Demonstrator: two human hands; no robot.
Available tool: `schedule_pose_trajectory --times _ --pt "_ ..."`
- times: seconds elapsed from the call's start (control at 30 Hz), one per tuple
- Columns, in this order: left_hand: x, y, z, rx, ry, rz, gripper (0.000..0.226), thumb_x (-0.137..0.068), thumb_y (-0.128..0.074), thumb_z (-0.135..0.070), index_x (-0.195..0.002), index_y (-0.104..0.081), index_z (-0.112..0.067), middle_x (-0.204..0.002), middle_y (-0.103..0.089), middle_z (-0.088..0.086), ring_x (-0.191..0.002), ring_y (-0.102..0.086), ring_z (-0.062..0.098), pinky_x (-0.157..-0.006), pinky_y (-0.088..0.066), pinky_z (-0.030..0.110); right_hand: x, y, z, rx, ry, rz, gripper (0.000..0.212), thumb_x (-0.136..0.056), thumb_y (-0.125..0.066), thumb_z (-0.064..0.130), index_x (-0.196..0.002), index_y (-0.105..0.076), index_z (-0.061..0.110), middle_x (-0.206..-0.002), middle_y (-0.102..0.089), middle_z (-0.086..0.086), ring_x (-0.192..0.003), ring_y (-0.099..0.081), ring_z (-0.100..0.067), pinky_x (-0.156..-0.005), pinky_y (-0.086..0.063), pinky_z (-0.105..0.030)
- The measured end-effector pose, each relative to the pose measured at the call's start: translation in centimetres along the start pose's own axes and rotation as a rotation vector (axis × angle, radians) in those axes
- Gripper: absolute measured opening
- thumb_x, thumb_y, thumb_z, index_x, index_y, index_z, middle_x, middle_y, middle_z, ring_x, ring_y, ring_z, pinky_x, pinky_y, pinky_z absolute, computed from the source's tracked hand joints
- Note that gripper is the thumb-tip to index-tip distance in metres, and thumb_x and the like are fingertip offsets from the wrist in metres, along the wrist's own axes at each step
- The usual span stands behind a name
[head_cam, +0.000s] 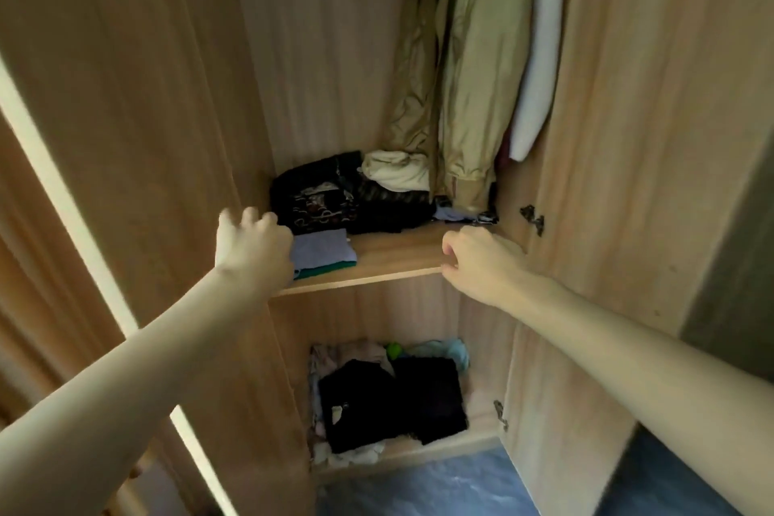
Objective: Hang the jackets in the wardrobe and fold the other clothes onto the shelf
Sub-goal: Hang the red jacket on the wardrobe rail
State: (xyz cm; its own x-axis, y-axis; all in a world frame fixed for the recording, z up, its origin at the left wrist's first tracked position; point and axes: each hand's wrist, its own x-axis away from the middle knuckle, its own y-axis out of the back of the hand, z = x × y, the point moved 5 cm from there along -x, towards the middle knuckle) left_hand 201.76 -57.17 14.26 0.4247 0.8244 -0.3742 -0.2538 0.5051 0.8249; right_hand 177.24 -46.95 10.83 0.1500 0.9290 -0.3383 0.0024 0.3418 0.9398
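A shiny olive-green jacket (465,67) hangs at the right of the open pale wooden wardrobe (318,33), with a white garment (540,54) and a sliver of dark red cloth hanging just beside it, so the hanging part looks done as far as can be seen. On the wooden shelf (398,253) a folded pale blue top (324,249) lies on a folded green one (331,269) at the front left corner. Behind them sits a black patterned garment (322,197), and a cream bundle (396,170) rests on further dark clothes, under the jacket's hem.

The left hand (251,245), fingers loosely curled and holding nothing, hovers at or just touching the left edge of the blue and green stack. The right hand (481,260), also loosely curled and empty, is at the shelf's front edge near the right side; whether it touches the wood I cannot tell. With neither hand carrying cloth, the folding seems to be nearly finished, perhaps a last straightening of the stack.

Below, the wardrobe's bottom compartment holds black folded clothes (393,402) over a loose heap of pale pink, white and light blue pieces (347,352), which may yet need folding. The open right door (628,180) with its dark metal hinges (534,218) stands close by the right arm, and the blue patterned floor (439,486) shows underneath.
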Motion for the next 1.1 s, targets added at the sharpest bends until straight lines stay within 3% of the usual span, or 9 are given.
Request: schedule_pose_trajectory --times 0.1,0.33,0.47,0.67,0.87,1.1 --pt "-0.1 2.2 -6.9 0.113 -0.192 -0.085 0.022 -0.09 -0.05 -0.033 -0.106 -0.062 -0.023 -0.114 -0.052 0.001 -0.11 -0.048 0.026 -0.093 -0.037 0.04 3.0 0.2 -3.4 -0.007 -0.091 -0.003 0.023 -0.093 -0.051 0.035 -0.106 -0.058 0.016 -0.105 -0.055 -0.003 -0.095 -0.058 -0.025 -0.076 -0.052 -0.04" --pt "2.4 9.5 -21.3 0.459 -0.526 -0.357 0.027 -0.081 -0.061 -0.032 -0.1 -0.066 -0.014 -0.111 -0.058 0.007 -0.102 -0.054 0.031 -0.083 -0.045 0.044 12.4 3.1 -12.0 0.003 -0.353 -0.022 0.025 -0.093 -0.05 0.033 -0.108 -0.06 0.016 -0.104 -0.059 -0.003 -0.087 -0.059 -0.023 -0.071 -0.053 -0.038" --pt "5.6 13.9 -28.7 0.634 -0.69 -0.347 0.029 -0.085 -0.057 -0.037 -0.109 -0.062 -0.022 -0.122 -0.053 0.0 -0.114 -0.049 0.026 -0.09 -0.042 0.043 20.3 6.6 -16.2 0.076 -0.459 -0.091 0.027 -0.095 -0.05 0.038 -0.109 -0.059 0.018 -0.104 -0.052 0.01 -0.088 -0.058 -0.02 -0.066 -0.049 -0.034" --pt "12.6 20.0 -39.4 0.8 -0.959 -0.342 0.041 -0.087 -0.055 -0.043 -0.124 -0.055 -0.024 -0.144 -0.043 -0.002 -0.129 -0.043 0.025 -0.105 -0.033 0.041 34.2 10.0 -22.5 0.152 -0.733 -0.145 0.028 -0.09 -0.054 0.042 -0.109 -0.056 0.021 -0.098 -0.053 0.002 -0.09 -0.058 -0.023 -0.075 -0.052 -0.043" --pt "23.3 25.6 -49.9 0.853 -1.266 -0.251 0.048 -0.086 -0.056 -0.041 -0.131 -0.048 -0.026 -0.157 -0.027 -0.002 -0.14 -0.031 0.021 -0.114 -0.022 0.04 50.8 13.1 -26.1 0.188 -1.044 -0.129 0.025 -0.088 -0.058 0.036 -0.108 -0.06 0.021 -0.105 -0.057 -0.004 -0.096 -0.06 -0.03 -0.078 -0.051 -0.042" --pt "35.6 31.3 -59.0 0.832 -1.495 -0.212 0.054 -0.088 -0.055 -0.039 -0.138 -0.044 -0.022 -0.158 -0.024 0.0 -0.141 -0.027 0.023 -0.113 -0.022 0.041 67.5 15.5 -27.9 0.199 -1.3 -0.09 0.03 -0.088 -0.055 0.037 -0.112 -0.059 0.019 -0.108 -0.057 -0.004 -0.103 -0.058 -0.029 -0.082 -0.05 -0.042"
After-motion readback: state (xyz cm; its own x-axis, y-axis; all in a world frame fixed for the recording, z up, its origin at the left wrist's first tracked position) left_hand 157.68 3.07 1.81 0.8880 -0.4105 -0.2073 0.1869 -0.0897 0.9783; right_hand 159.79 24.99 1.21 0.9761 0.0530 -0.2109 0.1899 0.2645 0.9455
